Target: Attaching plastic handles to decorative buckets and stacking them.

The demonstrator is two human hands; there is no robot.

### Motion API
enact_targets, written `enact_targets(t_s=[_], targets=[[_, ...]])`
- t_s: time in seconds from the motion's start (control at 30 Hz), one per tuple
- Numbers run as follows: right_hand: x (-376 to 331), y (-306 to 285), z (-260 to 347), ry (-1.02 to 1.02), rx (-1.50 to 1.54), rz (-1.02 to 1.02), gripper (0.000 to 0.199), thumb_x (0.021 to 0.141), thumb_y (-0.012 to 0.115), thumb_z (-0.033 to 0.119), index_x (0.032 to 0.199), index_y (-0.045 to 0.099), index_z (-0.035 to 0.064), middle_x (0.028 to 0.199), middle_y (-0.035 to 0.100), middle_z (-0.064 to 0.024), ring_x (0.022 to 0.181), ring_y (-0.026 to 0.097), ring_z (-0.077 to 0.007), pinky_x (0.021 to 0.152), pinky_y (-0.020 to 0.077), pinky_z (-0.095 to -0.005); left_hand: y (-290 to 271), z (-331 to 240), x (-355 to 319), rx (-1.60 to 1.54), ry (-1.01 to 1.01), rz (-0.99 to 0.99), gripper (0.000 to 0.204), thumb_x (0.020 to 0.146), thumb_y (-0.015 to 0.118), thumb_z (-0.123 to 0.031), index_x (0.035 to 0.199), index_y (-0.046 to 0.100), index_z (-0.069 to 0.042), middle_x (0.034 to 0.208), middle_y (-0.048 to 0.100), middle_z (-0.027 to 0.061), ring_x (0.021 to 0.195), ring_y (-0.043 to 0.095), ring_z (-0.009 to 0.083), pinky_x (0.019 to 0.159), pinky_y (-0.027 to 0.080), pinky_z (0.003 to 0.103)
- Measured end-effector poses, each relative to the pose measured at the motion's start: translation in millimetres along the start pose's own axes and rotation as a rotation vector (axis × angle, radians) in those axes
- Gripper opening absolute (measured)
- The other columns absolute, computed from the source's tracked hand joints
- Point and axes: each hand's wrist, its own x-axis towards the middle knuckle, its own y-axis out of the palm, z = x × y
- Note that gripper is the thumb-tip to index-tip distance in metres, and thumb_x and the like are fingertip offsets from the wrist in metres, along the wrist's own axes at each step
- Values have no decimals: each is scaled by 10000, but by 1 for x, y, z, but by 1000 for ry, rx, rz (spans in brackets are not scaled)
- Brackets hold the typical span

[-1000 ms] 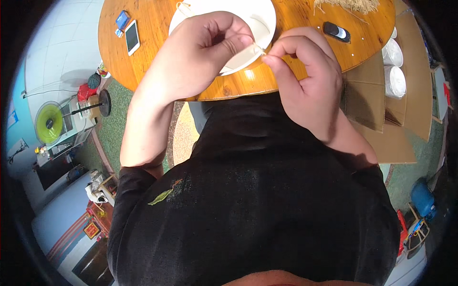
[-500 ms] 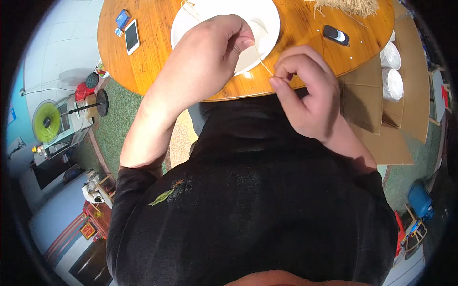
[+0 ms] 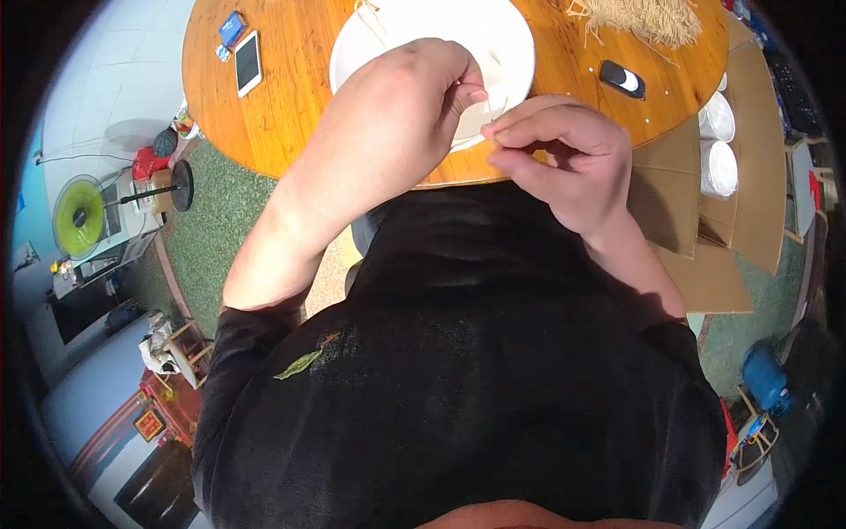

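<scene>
My left hand is over the near part of a large white round dish, thumb and forefinger pinched on a thin pale string. Just to its right, my right hand pinches the same string with thumb and fingertips, above the table's near edge. Only a short length shows between the two pinches. Another loose cream string lies over the dish's far left side. The back of my left hand hides part of the dish.
The round wooden table carries a white phone, a small blue box, a black-and-white oval device and a heap of beige strings. Right of it stands an open cardboard box near white round containers. A fan stands left.
My right hand's fingertips have moved up toward my left hand, and the string between them shows shorter. Both hands still pinch it. The whole view has shifted slightly.
</scene>
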Motion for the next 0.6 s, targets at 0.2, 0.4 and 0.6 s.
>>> enact_targets(t_s=[0.2,0.4,0.6], targets=[[1,5,10,231,82,-89,138,951,800,-50,1084,766,-33,1088,801,-121,922,745,-123,809,612,-253,-6,3,-1,4,18,-26,119,1000,749,-77,1063,683,0,916,713,176,883,727,360,768,577,402],[7,24,31,372,156,-318,141,990,775,-23,1127,750,-44,1011,785,-80,889,726,-107,804,597,-238,-19,10,-4,29,243,-48,112,965,750,-22,1071,714,-24,947,666,138,913,694,363,760,559,419],[15,23,42,414,-95,-271,80,995,764,-3,1061,755,-47,923,768,-34,831,697,-68,759,565,-218,-25,6,-6,252,392,-129,178,817,716,-79,992,723,-45,933,647,84,930,701,328,762,568,429]])
